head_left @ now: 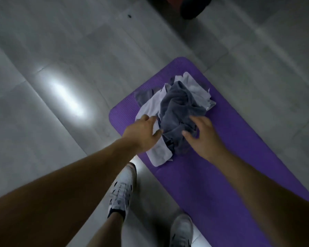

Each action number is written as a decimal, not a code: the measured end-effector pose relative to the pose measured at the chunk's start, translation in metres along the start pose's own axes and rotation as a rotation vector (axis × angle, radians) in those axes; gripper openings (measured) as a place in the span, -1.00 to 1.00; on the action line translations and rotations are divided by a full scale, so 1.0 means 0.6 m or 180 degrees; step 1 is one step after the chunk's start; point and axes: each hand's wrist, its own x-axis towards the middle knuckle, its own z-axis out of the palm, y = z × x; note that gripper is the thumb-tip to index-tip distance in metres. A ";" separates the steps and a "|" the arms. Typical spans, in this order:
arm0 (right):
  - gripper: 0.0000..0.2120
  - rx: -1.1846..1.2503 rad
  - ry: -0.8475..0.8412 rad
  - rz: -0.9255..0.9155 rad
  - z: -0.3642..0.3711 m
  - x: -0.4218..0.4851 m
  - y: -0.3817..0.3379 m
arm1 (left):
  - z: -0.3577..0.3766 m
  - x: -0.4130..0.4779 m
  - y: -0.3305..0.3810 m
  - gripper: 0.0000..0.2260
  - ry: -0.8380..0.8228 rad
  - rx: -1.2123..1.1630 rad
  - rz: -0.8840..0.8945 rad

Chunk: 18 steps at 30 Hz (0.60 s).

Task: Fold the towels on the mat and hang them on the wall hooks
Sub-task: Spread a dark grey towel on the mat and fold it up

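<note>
Reaching down over the heap, both hands are spread and hold nothing. The left hand [143,133] is at the heap's 8 o'clock with relaxed fingers over a pale towel [150,107]. The right hand [202,135] is at 5 o'clock, fingers splayed over the dark grey towel [178,107]. Motion blur prevents confirming whether either hand actually touches cloth.

The towels lie crumpled together at the far end of the purple mat [239,139], the grey one on top.

Handling assessment: soft, limp and light, with no fragility. The cloth should sag and drag its neighbours if lifted from the middle. The best hold is judged to be a pinch at two corners or along one hem of the grey towel, since it lies uppermost.

Not determinable: the number of towels in the heap, as the layers overlap and more grey cloth shows at 10 o'clock. No clear corner of the grey towel can be made out. The wall hooks are out of view. A dark object [191,8] at the frame's 12 o'clock edge is cut off and unidentified.
</note>
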 end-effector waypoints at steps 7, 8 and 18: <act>-0.33 0.0258 0.0295 0.0084 0.022 0.208 0.023 | 0.072 0.161 -0.017 -0.58 0.0007 -0.1047 0.0190; -0.36 0.0304 0.0245 0.0033 0.021 0.220 0.021 | 0.081 0.168 -0.020 -0.68 0.0074 -0.1201 0.0191; -0.77 0.0959 0.0190 0.0145 0.021 0.165 0.004 | 0.065 0.123 -0.003 -0.75 0.0072 -0.3285 -0.0613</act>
